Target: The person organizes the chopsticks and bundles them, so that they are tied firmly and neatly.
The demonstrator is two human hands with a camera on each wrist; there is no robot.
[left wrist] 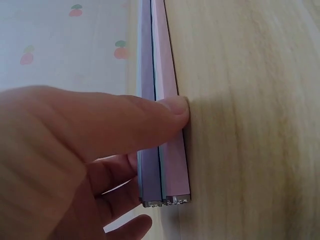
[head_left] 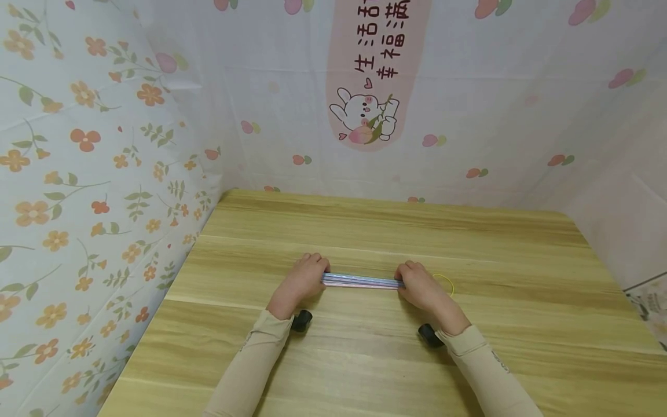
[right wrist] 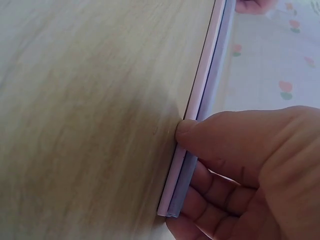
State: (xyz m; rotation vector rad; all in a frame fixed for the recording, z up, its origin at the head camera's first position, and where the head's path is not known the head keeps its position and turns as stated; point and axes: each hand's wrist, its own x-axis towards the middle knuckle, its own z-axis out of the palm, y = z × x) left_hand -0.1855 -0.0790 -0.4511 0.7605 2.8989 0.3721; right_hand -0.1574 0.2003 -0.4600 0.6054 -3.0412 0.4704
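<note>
Beige sleeve (head_left: 255, 359) leads in from the left to the left hand (head_left: 306, 277), whose fingers grasp one end of a bundle of pastel sticks (head_left: 362, 281). The thumb lies across the pink and lilac near faces while the other fingers curl behind, a pinch that probably squeezes the layers so none slides loose. A short length pokes out past that thumb, which leaves the tips in sight for judging whether they sit level.

The sticks run crosswise between the hands, low over the middle of the tabletop (head_left: 365, 359); whether they rest on it or hang just above, I cannot tell. Pink faces the person, pale blue the far side. Holding both ends likely keeps the bundle straight and stops it fanning out.

The right hand (head_left: 421, 285) mirrors the left: thumb in front, fingers behind, grasping the other end. Just beyond it, partly hidden by the hand, a thin yellow loop (head_left: 453, 285) lies on the tabletop, untouched as far as shows and seemingly within easy reach.
</note>
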